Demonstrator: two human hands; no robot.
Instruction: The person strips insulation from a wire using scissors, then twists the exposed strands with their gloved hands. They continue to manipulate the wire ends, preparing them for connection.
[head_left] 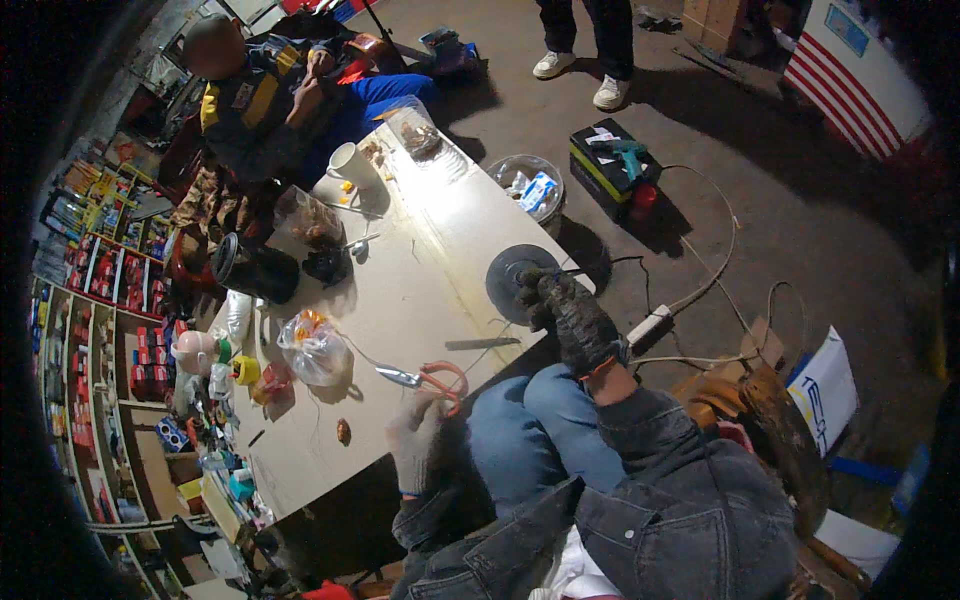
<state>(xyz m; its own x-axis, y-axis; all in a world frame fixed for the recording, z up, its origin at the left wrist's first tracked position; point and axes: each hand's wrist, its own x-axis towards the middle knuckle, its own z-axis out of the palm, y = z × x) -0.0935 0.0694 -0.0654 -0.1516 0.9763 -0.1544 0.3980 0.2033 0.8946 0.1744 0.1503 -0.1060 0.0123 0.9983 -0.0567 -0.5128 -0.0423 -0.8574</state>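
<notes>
Your left hand, in a pale glove, rests loosely curled at the bench edge, just below the orange-handled scissors. Your right hand, dark-gloved, grips the round grinding disc beyond. Farther off sits a white mug.

Gloved right hand grips a grey disc at the surface edge; left hand rests near orange-handled scissors.
</notes>
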